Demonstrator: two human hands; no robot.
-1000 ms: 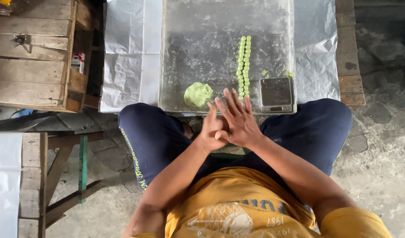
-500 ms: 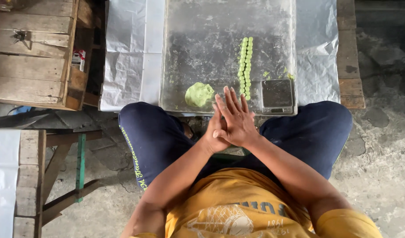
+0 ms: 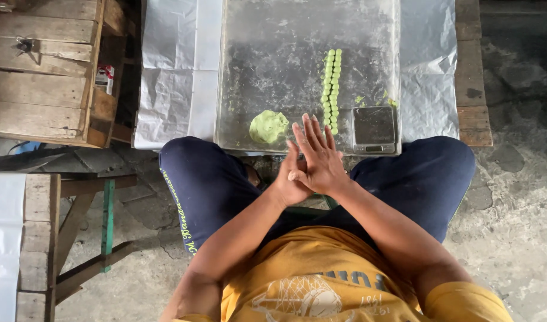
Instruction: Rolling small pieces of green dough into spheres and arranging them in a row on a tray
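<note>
My right hand [image 3: 319, 156] lies palm-down over my left hand [image 3: 283, 189], the two pressed flat together above my knees at the near edge of a clear work sheet [image 3: 285, 53]. The right fingers are spread and point away from me. Whatever sits between the palms is hidden. Just beyond the fingertips lies a lump of green dough [image 3: 269, 126]. To its right, several small green dough balls [image 3: 331, 86] form two close rows running away from me. A small digital scale [image 3: 373, 129] stands at the sheet's near right corner.
White plastic covering [image 3: 172, 71] spreads under and beside the clear sheet on a wooden table. A wooden crate [image 3: 41, 65] stands at the left, a wooden bench with a green leg [image 3: 106, 220] below it. A few green crumbs [image 3: 389, 100] lie near the scale.
The pressed hands have slid against each other, with the right hand's fingers shifting slightly. The dough lump, rows of balls and scale have not moved.
</note>
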